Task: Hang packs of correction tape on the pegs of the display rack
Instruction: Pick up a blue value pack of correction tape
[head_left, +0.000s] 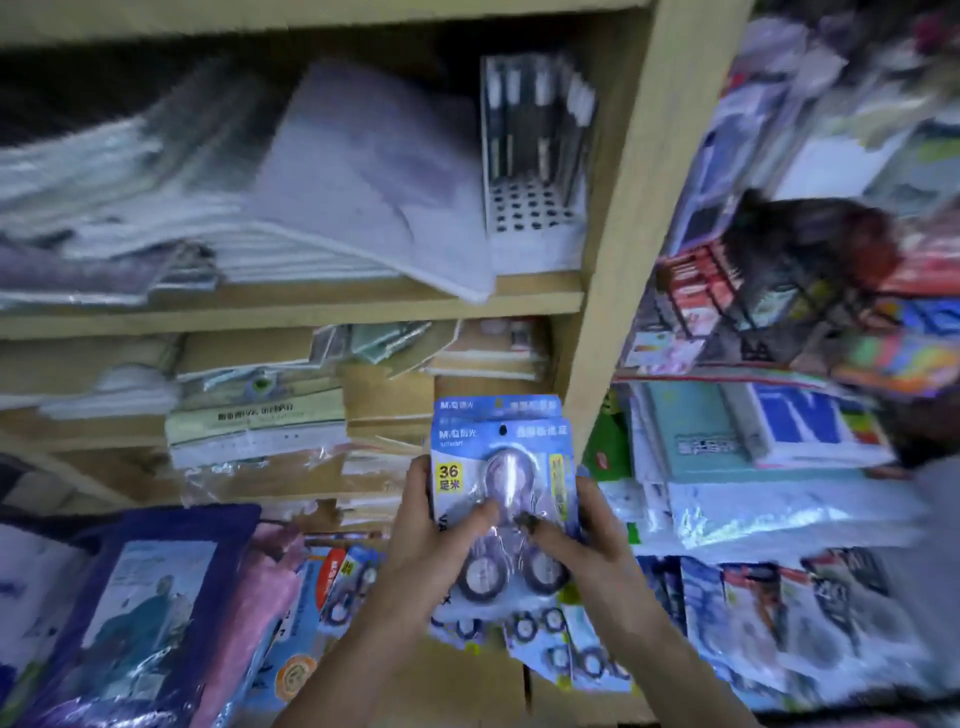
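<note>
Dim, bluish light; motion blur, edges warped.

**Shelves crowded with stationery**

A wooden shelf unit (618, 218) fills the upper left. On its top board lie stacked plastic-wrapped papers (130, 171) and a tilted white folder (363, 171), with a perforated metal holder (535, 150) standing at the right end, against the upright. The board below carries brown envelopes (384, 395) and a wrapped green-and-white bundle (254, 415). At lower left a dark blue pack (150, 613) lies beside a pink pack (249, 618). Right of the upright, blurred colourful goods crowd together: a teal booklet (701, 441), a blue-and-white box (800, 421), and a black wire basket (769, 306) of red packs.
</note>
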